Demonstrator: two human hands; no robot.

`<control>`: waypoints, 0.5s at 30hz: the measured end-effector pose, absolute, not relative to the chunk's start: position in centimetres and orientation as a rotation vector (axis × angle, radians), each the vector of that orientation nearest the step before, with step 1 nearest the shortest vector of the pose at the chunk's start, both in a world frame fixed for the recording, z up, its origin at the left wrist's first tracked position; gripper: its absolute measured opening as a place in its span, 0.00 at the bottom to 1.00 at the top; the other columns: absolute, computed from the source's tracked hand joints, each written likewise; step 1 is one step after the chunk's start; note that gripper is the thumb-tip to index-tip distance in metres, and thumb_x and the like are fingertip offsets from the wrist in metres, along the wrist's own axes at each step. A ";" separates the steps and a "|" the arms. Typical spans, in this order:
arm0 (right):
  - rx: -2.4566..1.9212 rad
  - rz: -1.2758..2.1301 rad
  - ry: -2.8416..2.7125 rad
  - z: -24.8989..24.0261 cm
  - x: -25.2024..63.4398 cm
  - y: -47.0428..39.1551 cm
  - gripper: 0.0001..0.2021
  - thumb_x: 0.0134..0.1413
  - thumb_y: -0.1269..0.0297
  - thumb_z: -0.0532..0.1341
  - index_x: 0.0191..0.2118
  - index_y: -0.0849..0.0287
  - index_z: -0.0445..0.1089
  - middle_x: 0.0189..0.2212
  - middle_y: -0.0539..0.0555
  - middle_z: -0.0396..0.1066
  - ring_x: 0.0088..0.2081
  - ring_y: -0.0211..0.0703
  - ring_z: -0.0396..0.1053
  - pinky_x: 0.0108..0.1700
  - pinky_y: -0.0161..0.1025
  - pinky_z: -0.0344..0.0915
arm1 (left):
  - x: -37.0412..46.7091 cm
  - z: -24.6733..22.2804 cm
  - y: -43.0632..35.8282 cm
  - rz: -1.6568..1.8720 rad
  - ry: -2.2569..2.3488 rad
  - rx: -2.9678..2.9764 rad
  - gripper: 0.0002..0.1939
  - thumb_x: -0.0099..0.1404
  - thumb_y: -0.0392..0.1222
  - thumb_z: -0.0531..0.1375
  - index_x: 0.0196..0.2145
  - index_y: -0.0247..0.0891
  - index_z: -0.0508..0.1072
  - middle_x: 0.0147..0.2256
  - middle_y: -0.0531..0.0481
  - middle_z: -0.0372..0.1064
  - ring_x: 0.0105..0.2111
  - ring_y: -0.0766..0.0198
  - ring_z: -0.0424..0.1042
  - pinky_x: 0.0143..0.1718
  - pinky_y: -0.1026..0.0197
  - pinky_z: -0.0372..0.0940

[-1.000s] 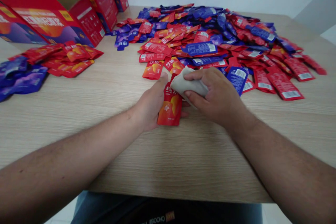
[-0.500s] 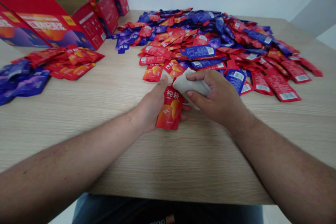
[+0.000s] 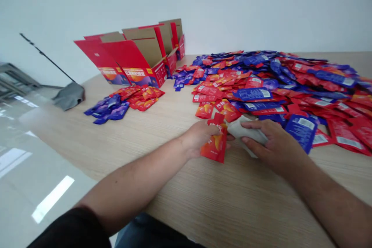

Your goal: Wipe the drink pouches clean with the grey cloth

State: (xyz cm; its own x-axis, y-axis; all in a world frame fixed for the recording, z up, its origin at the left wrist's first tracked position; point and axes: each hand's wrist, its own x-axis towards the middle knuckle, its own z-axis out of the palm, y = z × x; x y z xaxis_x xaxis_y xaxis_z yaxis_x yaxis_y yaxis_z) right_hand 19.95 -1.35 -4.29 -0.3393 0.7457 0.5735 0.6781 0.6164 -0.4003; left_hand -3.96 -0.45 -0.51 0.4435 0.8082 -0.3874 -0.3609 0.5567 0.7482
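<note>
The step in hand seems to be the wiping of the red pouch with the pale cloth. To do this well, I should keep the pouch flat and steady, support it from behind, and pass the cloth with light, even pressure from the neck down to the lower edge. My thumb lies across the printed front, so I would need to shift it in order to reach the part beneath. The soft wall may crease if I press too hard.

My left hand is closed on the pouch, thumb in front and fingers behind, with some tips showing past its right edge. My right hand is partly closed and holds the cloth bunched between thumb and fingers. The cloth is just beside the pouch; whether they touch, I cannot tell. The pouch is in front of me, over the tabletop, near the front of the heap.
</note>
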 end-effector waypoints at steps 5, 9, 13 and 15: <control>-1.222 0.247 -2.119 -4.6 19.7 -1.9 0.17 0.64 0.52 0.63 0.54 0.49 0.77 0.48 0.60 0.82 0.49 0.63 0.81 0.50 0.59 0.78 | -6.6 1.0 0.9 0.769 0.970 0.767 0.08 0.63 0.25 0.61 0.35 0.34 0.78 0.32 0.45 0.80 0.32 0.58 0.82 0.34 0.59 0.75; -1.310 0.341 -2.177 -4.3 19.0 -2.3 0.19 0.62 0.51 0.63 0.54 0.50 0.79 0.50 0.61 0.81 0.51 0.64 0.80 0.52 0.61 0.77 | -12.7 2.5 3.2 0.861 1.244 0.915 0.04 0.66 0.27 0.65 0.37 0.33 0.78 0.30 0.49 0.78 0.25 0.66 0.75 0.30 0.64 0.70; -1.365 0.417 -2.203 -4.0 18.5 -2.5 0.21 0.60 0.51 0.62 0.55 0.50 0.79 0.51 0.62 0.81 0.52 0.65 0.80 0.52 0.64 0.77 | -20.7 3.3 7.3 1.082 1.495 0.903 0.06 0.70 0.26 0.64 0.36 0.34 0.74 0.28 0.53 0.74 0.26 0.68 0.72 0.33 0.65 0.70; -1.355 0.460 -2.199 -4.0 18.3 -2.6 0.21 0.61 0.51 0.61 0.55 0.51 0.79 0.52 0.63 0.81 0.52 0.65 0.80 0.54 0.65 0.77 | -24.6 4.1 9.5 1.173 1.614 0.871 0.04 0.71 0.29 0.65 0.42 0.34 0.74 0.33 0.50 0.76 0.30 0.65 0.75 0.36 0.61 0.73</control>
State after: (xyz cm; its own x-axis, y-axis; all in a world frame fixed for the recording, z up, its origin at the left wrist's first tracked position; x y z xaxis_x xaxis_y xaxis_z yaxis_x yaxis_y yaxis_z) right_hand 18.34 -2.60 -3.99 -0.3706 0.8957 0.2456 0.7222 0.4442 -0.5301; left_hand -24.58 9.50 4.10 -0.3189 0.9083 -0.2706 0.0227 0.2928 0.9559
